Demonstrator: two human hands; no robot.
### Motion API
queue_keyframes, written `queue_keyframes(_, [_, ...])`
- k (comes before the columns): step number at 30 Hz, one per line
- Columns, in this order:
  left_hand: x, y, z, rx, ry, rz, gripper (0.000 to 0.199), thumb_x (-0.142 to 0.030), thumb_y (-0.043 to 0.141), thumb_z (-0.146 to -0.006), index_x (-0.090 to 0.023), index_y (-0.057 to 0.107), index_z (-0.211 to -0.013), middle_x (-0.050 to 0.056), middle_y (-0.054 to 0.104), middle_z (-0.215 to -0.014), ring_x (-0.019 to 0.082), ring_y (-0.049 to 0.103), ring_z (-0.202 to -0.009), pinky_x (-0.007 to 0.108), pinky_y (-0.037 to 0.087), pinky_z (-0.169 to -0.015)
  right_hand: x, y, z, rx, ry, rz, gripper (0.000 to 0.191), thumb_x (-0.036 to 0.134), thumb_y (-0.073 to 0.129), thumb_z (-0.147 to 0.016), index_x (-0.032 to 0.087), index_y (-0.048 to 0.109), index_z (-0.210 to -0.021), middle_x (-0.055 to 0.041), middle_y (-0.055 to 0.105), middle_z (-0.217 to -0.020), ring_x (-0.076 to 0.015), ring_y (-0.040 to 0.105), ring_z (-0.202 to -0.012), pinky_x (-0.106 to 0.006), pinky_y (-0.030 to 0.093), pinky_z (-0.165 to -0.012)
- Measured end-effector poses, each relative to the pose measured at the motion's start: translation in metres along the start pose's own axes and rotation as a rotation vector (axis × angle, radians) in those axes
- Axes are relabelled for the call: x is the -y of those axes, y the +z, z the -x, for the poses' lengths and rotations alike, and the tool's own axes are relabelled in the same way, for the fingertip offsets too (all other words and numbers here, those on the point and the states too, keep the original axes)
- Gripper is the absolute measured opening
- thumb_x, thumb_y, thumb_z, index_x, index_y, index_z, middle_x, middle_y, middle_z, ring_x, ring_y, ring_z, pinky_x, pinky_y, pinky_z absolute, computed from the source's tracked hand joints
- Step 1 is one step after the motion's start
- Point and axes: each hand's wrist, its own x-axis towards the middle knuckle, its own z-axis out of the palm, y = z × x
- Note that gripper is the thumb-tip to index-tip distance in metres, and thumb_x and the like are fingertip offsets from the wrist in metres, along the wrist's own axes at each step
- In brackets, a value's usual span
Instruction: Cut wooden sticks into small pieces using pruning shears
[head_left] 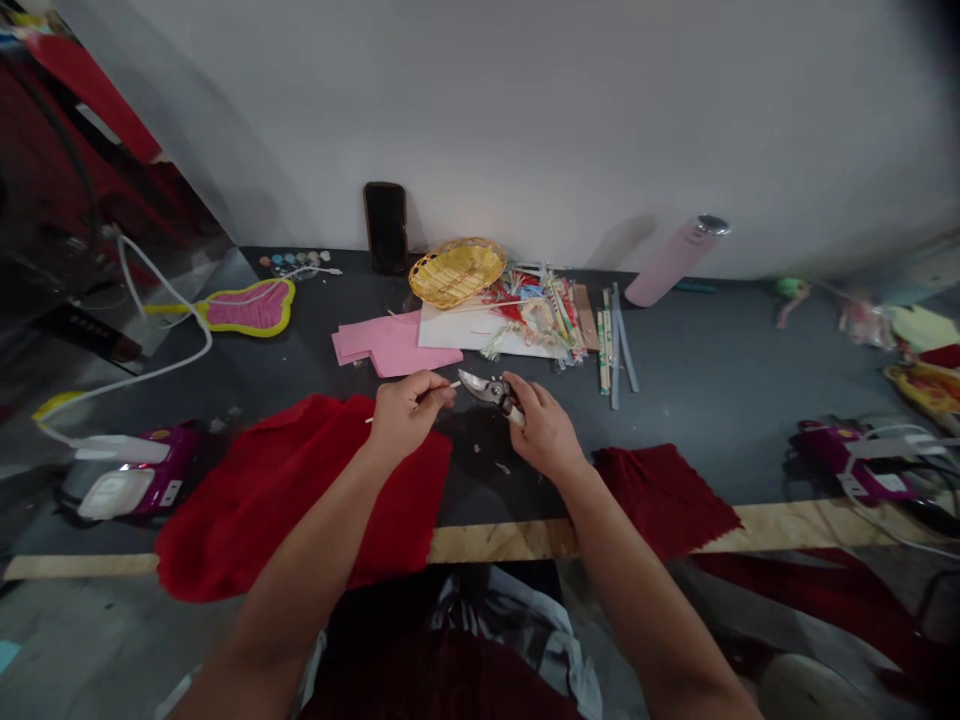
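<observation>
My left hand (406, 412) pinches a thin pale stick (455, 385), whose tip sticks out toward the right and whose other end shows left of the hand. My right hand (546, 425) is wrapped round pruning shears (487, 388) with pale handles. Their blades point left, parted, close to the stick's tip. Under my left forearm lies a red cloth (277, 480). A darker red cloth (667, 498) lies right of my right wrist. Pink paper (405, 343) and a white sheet (442, 330) lie beyond my hands.
Behind the hands are a yellow basket (459, 272), a heap of tassels and wrapped sticks (551, 310), a leaning phone (387, 227) and a pink bottle (675, 262). Purple devices sit at the left (161, 470) and right (855, 465).
</observation>
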Motion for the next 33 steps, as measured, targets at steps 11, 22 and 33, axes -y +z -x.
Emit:
queue_keyframes(11, [-0.003, -0.003, -0.002, 0.119, -0.030, 0.090, 0.023, -0.033, 0.057, -0.084, -0.016, 0.065, -0.071, 0.000, 0.068, -0.062, 0.010, 0.052, -0.053, 0.021, 0.037, -0.053, 0.002, -0.008, -0.002, 0.022, 0.004, -0.015, 0.062, 0.009, 0.047, -0.071, 0.015, 0.042, -0.132, -0.0114, 0.057, -0.105, -0.0242, 0.054, -0.096, -0.037, 0.046, -0.088])
queue_keyframes(22, [0.006, -0.003, -0.005, 0.081, -0.041, 0.074, 0.027, -0.036, 0.055, -0.085, -0.016, 0.064, -0.069, -0.001, 0.066, -0.061, 0.009, 0.049, -0.051, 0.020, 0.036, -0.052, 0.010, -0.002, 0.002, 0.068, 0.097, 0.041, 0.054, 0.012, 0.047, -0.076, 0.017, 0.044, -0.129, -0.0101, 0.061, -0.108, -0.0220, 0.059, -0.093, -0.032, 0.048, -0.083])
queue_keyframes(33, [0.002, 0.003, -0.003, 0.031, -0.045, 0.069, 0.016, -0.030, 0.058, -0.082, -0.018, 0.068, -0.080, 0.002, 0.072, -0.072, 0.015, 0.064, -0.068, 0.024, 0.046, -0.065, 0.003, -0.002, -0.002, 0.004, 0.020, 0.063, 0.059, 0.012, 0.047, -0.075, 0.014, 0.040, -0.133, -0.0115, 0.057, -0.104, -0.0249, 0.053, -0.097, -0.037, 0.045, -0.088])
